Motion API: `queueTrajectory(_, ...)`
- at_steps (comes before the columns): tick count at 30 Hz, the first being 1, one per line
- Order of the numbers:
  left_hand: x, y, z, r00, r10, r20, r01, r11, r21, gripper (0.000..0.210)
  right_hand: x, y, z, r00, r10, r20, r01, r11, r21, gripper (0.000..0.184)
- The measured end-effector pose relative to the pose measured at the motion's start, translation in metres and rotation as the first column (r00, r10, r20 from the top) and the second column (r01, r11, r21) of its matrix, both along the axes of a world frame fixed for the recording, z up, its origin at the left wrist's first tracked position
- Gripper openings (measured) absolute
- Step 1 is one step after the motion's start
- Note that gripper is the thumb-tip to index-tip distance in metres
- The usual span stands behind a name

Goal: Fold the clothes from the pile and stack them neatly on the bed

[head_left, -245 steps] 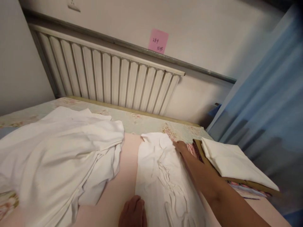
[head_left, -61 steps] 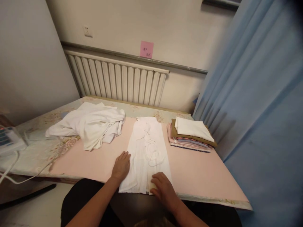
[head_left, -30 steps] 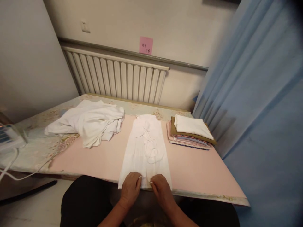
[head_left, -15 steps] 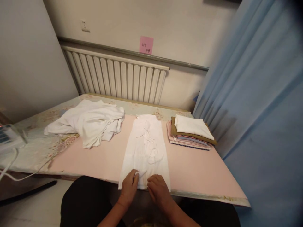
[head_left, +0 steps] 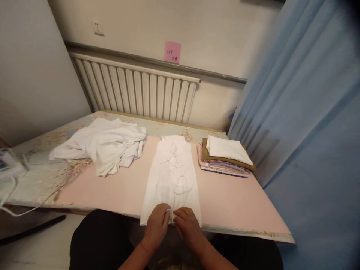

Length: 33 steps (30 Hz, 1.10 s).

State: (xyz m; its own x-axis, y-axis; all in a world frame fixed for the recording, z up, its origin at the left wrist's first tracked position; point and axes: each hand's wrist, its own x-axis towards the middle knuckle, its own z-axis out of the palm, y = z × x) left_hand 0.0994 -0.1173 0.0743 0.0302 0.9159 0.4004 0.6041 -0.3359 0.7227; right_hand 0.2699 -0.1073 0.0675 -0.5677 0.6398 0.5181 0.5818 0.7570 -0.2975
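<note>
Left hand: I see the left hand at the near end of the white garment, its fingers curled in and a small edge of fabric pinched between thumb and forefinger.
Right hand: the right hand rests on the same end, just beside the left, its fingers bent and their tips turned toward the other hand; from my view I cannot tell whether they grip the cloth.
White garment: it lies lengthwise in front of the person, a long panel widening toward the hands, its near edge along the worktop's front edge. I can make out puckers and a looped strip down its middle.
Pink sheet: the garment lies across this pink sheet, which shows on both sides of it.
White heap: to the left, apart from the garment, I have a loose, crumpled white heap.
Folded stack: to the right sits a folded stack, white on top, olive-brown beneath, with pink, bluish and checked layers below.
Worktop: beneath everything is the worktop in a pale floral cover; at my far left stands a white device with a white cable.
Behind: a radiator, a pink note above it, and a blue curtain at right.
</note>
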Motion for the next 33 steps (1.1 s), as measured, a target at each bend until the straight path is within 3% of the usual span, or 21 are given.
queueTrajectory(6, 0.0, 0.0, -0.011, 0.998, -0.03, -0.063, 0.028, 0.999, -0.024, 0.027, -0.001, -0.001, 0.0, 0.997, 0.009, -0.075, -0.007, 1.0, 0.025, 0.017)
queueTrajectory(11, -0.001, 0.002, -0.013, 1.0, 0.002, -0.006, -0.003, 0.998, -0.069, 0.028, -0.001, -0.002, 0.001, 0.991, 0.007, -0.132, -0.005, 1.0, 0.019, 0.016)
queueTrajectory(15, 0.001, 0.001, -0.009, 0.999, 0.003, -0.036, -0.004, 1.0, -0.03, 0.028, -0.005, 0.001, -0.005, 0.994, 0.0, -0.113, 0.003, 1.0, 0.02, 0.016)
queueTrajectory(21, 0.003, -0.006, 0.007, 0.944, -0.198, -0.262, 0.208, 0.978, 0.01, 0.025, -0.001, -0.006, 0.0, 0.996, 0.041, -0.079, -0.044, 0.998, -0.039, 0.014)
queueTrajectory(24, -0.011, -0.008, 0.006, 0.969, -0.084, -0.234, 0.102, 0.992, 0.07, 0.024, 0.019, -0.011, 0.005, 0.981, -0.092, -0.173, 0.075, 0.992, -0.101, 0.018)
queueTrajectory(26, -0.027, -0.01, -0.001, 0.981, 0.1, -0.164, -0.087, 0.993, 0.082, 0.028, 0.038, -0.013, 0.006, 0.914, -0.306, -0.266, 0.266, 0.948, -0.177, 0.019)
queueTrajectory(29, -0.055, -0.017, -0.012, 0.946, 0.303, -0.116, -0.311, 0.949, -0.057, 0.031, 0.064, -0.015, 0.004, 0.755, -0.609, -0.244, 0.486, 0.769, -0.416, 0.021)
queueTrajectory(31, -0.07, -0.022, -0.019, 0.927, 0.36, -0.102, -0.374, 0.902, -0.215, 0.031, 0.075, -0.017, 0.002, 0.704, -0.694, -0.149, 0.522, 0.649, -0.554, 0.021)
queueTrajectory(33, -0.08, -0.027, -0.025, 0.923, 0.38, -0.066, -0.373, 0.837, -0.4, 0.03, 0.079, -0.018, -0.001, 0.683, -0.721, -0.119, 0.493, 0.575, -0.653, 0.021)
